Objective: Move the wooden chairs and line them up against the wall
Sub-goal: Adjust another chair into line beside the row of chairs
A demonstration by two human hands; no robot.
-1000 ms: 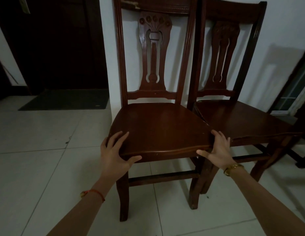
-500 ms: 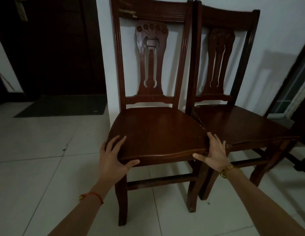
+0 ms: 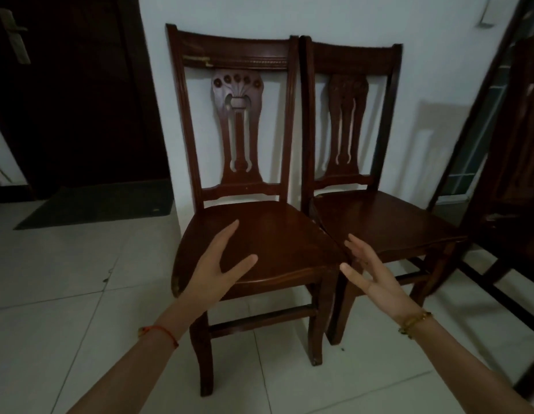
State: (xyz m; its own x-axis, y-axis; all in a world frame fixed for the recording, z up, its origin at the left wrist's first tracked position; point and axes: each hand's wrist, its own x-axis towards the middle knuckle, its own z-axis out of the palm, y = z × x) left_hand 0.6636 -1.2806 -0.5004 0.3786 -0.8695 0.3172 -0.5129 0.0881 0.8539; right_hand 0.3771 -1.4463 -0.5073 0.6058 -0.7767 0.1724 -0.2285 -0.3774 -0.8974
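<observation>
Two dark wooden chairs with carved backs stand side by side, backs to the white wall (image 3: 334,19). The left chair (image 3: 277,234) touches the right chair (image 3: 385,222) along their seat edges. My left hand (image 3: 218,264) hovers over the left chair's front left seat corner, fingers spread, holding nothing. My right hand (image 3: 370,273) floats just off the left chair's front right corner, fingers apart and empty.
A dark door (image 3: 65,94) with a floor mat (image 3: 101,204) lies to the left of the wall. At the right edge stands dark wooden furniture (image 3: 516,174) with a glass door behind it. The floor (image 3: 65,294) is pale tile.
Both hands have let go of the left chair's front seat edge and lifted off it. The view has pulled back, showing the full chair backs.
</observation>
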